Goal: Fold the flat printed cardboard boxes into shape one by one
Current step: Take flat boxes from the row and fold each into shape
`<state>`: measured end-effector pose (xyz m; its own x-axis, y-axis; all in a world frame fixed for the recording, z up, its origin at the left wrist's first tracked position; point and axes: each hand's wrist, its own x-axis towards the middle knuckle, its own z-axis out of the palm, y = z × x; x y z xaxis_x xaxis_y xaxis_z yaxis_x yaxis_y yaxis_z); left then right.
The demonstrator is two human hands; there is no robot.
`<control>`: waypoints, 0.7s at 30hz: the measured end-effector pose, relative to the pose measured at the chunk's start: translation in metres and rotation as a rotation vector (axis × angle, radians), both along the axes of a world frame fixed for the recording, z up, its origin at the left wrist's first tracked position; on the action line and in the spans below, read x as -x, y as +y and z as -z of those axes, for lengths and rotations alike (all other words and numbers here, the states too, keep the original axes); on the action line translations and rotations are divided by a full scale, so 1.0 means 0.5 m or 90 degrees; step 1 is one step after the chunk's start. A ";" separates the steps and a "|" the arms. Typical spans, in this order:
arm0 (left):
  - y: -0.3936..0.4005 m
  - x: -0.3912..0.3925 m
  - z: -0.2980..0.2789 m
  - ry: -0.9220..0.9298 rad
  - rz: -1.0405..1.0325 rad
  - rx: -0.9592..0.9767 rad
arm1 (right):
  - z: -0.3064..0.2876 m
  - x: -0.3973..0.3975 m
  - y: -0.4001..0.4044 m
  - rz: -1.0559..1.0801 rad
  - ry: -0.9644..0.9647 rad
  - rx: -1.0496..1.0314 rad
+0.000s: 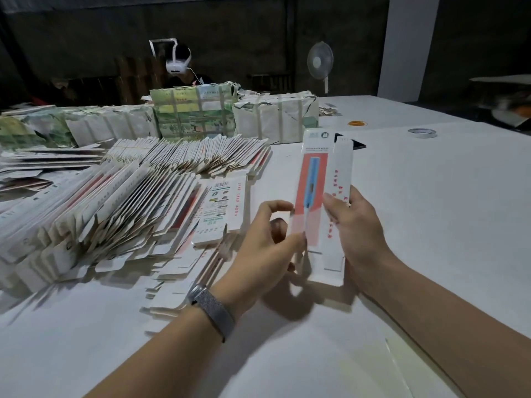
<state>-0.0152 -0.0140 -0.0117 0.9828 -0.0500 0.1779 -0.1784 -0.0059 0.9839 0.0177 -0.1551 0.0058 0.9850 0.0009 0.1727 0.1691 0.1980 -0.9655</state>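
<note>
Two hands: both hold one long narrow box upright just above the white table, near the front edge of the flat stock
Left hand: thumb and fingers curl round the box's left edge and lower front, pinching it; a watch sits on that wrist
Right hand: fingers wrap the right side, thumb pressed on the front panel
Box state: partly opened, side panel angled away from the red-and-blue front, bottom flaps loose
Risk of crushing: too hard a squeeze could crease the thin panels off their fold lines
Risk of slipping: the left pinch is slight, so the box could twist or drop
Risk to the pile: the left forearm lies just beside the leaning flat boxes; a nudge could topple them
Head view only: the far bundles stand well apart
</note>
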 end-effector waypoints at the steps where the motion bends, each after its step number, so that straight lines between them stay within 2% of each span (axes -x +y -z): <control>1: -0.001 -0.001 0.001 -0.013 -0.015 -0.016 | 0.002 0.003 0.001 -0.007 -0.019 0.014; 6: -0.003 -0.002 0.001 -0.097 -0.042 -0.046 | 0.020 0.019 0.018 -0.089 -0.144 0.145; 13: 0.002 -0.004 0.003 -0.086 -0.055 -0.054 | 0.019 0.020 0.016 -0.189 -0.115 0.010; 21: 0.007 -0.004 0.007 -0.132 -0.099 -0.068 | 0.018 0.011 0.005 -0.171 -0.118 0.000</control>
<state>-0.0131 -0.0105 -0.0153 0.9233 0.0697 0.3776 -0.3644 -0.1515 0.9189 0.0123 -0.1526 -0.0032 0.9016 0.2560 0.3487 0.2832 0.2598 -0.9232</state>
